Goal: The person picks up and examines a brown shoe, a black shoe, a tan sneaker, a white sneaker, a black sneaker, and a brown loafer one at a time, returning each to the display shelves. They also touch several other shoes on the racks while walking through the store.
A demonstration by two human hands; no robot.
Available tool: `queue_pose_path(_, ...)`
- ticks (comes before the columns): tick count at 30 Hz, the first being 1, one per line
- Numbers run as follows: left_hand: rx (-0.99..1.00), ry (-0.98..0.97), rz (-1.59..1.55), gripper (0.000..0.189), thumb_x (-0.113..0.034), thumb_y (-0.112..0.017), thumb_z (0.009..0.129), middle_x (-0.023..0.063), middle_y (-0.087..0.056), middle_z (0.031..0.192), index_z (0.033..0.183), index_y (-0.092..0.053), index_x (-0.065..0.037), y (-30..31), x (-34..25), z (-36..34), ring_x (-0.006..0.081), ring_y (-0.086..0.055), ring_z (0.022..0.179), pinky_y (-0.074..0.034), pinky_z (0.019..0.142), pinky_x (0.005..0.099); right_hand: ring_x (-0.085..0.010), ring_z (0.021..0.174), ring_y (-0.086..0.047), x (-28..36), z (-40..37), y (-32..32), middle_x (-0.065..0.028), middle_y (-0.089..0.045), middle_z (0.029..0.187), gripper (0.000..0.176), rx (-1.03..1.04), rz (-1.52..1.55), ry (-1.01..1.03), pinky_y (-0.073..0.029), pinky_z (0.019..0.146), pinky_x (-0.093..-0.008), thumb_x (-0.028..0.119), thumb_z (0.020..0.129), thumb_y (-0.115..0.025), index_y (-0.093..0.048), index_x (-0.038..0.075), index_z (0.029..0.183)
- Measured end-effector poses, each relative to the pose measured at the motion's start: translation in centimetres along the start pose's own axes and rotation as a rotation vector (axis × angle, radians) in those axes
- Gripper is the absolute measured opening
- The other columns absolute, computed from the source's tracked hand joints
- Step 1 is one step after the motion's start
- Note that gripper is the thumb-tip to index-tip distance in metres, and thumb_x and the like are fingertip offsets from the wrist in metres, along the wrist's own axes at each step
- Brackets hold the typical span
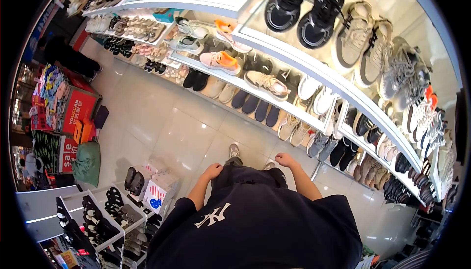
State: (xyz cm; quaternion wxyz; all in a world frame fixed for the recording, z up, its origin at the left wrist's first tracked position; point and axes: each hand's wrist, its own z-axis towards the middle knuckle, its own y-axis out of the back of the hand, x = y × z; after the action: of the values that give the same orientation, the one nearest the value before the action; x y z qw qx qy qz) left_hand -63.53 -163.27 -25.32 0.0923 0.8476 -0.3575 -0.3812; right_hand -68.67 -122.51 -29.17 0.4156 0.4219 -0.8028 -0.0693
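My left hand (213, 171) hangs beside my dark shorts, its fingers curled in and nothing showing in them. Out to the other side, my right hand (283, 159) is also closed in a loose fist, with no object visible. It is the nearer of the two to the lit shoe shelves (294, 114). Grey and beige sneakers (288, 125) stand on the bottom row, apart from my right hand. A white box (159, 193) with a stars-and-stripes print lies below and left of my left hand, not touching it.
Black sneakers (321, 16) stand on the upper shelf. White racks (110, 229) of sandals are at lower left. A green sack (87, 163) leans by red sale bins (73, 109). A person in dark clothes (71, 55) is at far left. The tiled floor (167, 117) is shiny.
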Motion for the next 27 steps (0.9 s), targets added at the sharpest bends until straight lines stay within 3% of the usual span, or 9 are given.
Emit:
queue_pose_path(4, -0.065, -0.053, 0.030, 0.040, -0.031, -0.046, 0.082, 0.0217, -0.063, 0.100, 0.097, -0.065, 0.001, 1.5, 4.7, 3.3, 0.0332, -0.060, 0.097, -0.046, 0.085, 0.0384, -0.0204, 0.067, -0.064, 2.3, 1.5, -0.6, -0.0123, -0.066, 0.075, 0.034, -0.001, -0.090, 0.018, -0.049, 0.066, -0.0341, 0.031, 0.077, -0.055, -0.066, 0.003, 0.093)
queue_pose_path(6, 0.003, 0.001, 0.047, 0.040, -0.031, -0.047, 0.081, 0.0216, -0.062, 0.102, 0.098, -0.065, 0.000, 2.4, 6.1, 4.6, 0.0341, -0.059, 0.099, -0.046, 0.086, 0.0394, -0.0203, 0.069, -0.065, 2.7, 2.1, -1.2, -0.0128, -0.067, 0.080, 0.035, -0.012, -0.056, -0.011, -0.050, 0.068, -0.0338, 0.031, 0.077, -0.057, -0.066, 0.003, 0.095)
queue_pose_path(9, 0.134, 0.017, 0.169, 0.040, -0.031, -0.050, 0.079, 0.0212, -0.062, 0.104, 0.099, -0.065, 0.000, 5.3, 5.7, 5.3, 0.0348, -0.059, 0.099, -0.045, 0.087, 0.0403, -0.0216, 0.071, -0.064, 4.0, 1.9, -1.9, -0.0130, -0.067, 0.081, 0.036, -0.042, -0.016, -0.070, -0.050, 0.069, -0.0337, 0.031, 0.077, -0.057, -0.066, 0.003, 0.098)
queue_pose_path(12, 0.183, -0.013, 0.260, 0.040, -0.031, -0.051, 0.078, 0.0216, -0.062, 0.104, 0.099, -0.065, 0.001, 7.3, 7.0, 7.7, 0.0348, -0.059, 0.099, -0.045, 0.087, 0.0405, -0.0271, 0.088, -0.063, 5.7, 0.4, -2.6, -0.0160, -0.066, 0.094, 0.039, -0.050, 0.004, -0.101, -0.048, 0.079, -0.0350, 0.034, 0.076, -0.056, -0.066, 0.005, 0.101)
queue_pose_path(17, 0.137, -0.045, 0.186, 0.040, -0.031, -0.051, 0.078, 0.0209, -0.062, 0.104, 0.101, -0.065, -0.001, 9.5, 6.4, 9.9, 0.0345, -0.058, 0.101, -0.045, 0.088, 0.0395, -0.0292, 0.090, -0.062, 5.7, -0.9, -5.0, -0.0171, -0.066, 0.096, 0.044, -0.118, 0.156, -0.273, -0.047, 0.082, -0.0369, 0.038, 0.078, -0.055, -0.065, 0.003, 0.103)
queue_pose_path(19, 0.137, -0.057, 0.140, 0.040, -0.031, -0.051, 0.078, 0.0207, -0.062, 0.105, 0.102, -0.065, -0.002, 9.6, 6.1, 10.4, 0.0345, -0.058, 0.102, -0.045, 0.089, 0.0389, -0.0282, 0.088, -0.063, 3.9, 0.5, -5.8, -0.0164, -0.066, 0.093, 0.041, -0.186, 0.103, -0.221, -0.048, 0.080, -0.0364, 0.036, 0.077, -0.056, -0.067, 0.004, 0.100)
queue_pose_path(23, 0.162, -0.115, 0.141, 0.040, -0.031, -0.051, 0.079, 0.0202, -0.063, 0.104, 0.102, -0.065, -0.001, 8.5, 7.4, 11.0, 0.0334, -0.059, 0.100, -0.046, 0.087, 0.0383, -0.0274, 0.091, -0.062, 4.9, 1.5, -4.9, -0.0156, -0.066, 0.098, 0.040, -0.117, 0.037, -0.243, -0.048, 0.082, -0.0362, 0.036, 0.078, -0.056, -0.066, 0.004, 0.101)
queue_pose_path(25, 0.186, -0.125, 0.170, 0.041, -0.032, -0.052, 0.079, 0.0204, -0.064, 0.102, 0.101, -0.064, 0.000, 8.3, 8.0, 10.5, 0.0321, -0.061, 0.096, -0.047, 0.084, 0.0378, -0.0283, 0.096, -0.060, 5.3, 2.0, -4.7, -0.0156, -0.064, 0.105, 0.043, 0.066, -0.013, -0.238, -0.046, 0.085, -0.0370, 0.037, 0.079, -0.055, -0.064, 0.006, 0.106)
queue_pose_path(27, 0.225, -0.100, 0.171, 0.042, -0.033, -0.052, 0.080, 0.0212, -0.064, 0.098, 0.100, -0.064, 0.002, 7.7, 9.2, 10.6, 0.0309, -0.062, 0.091, -0.049, 0.079, 0.0375, -0.0291, 0.098, -0.059, 5.8, 2.7, -4.7, -0.0155, -0.063, 0.107, 0.044, 0.054, -0.068, -0.191, -0.045, 0.087, -0.0375, 0.037, 0.079, -0.055, -0.063, 0.006, 0.108)
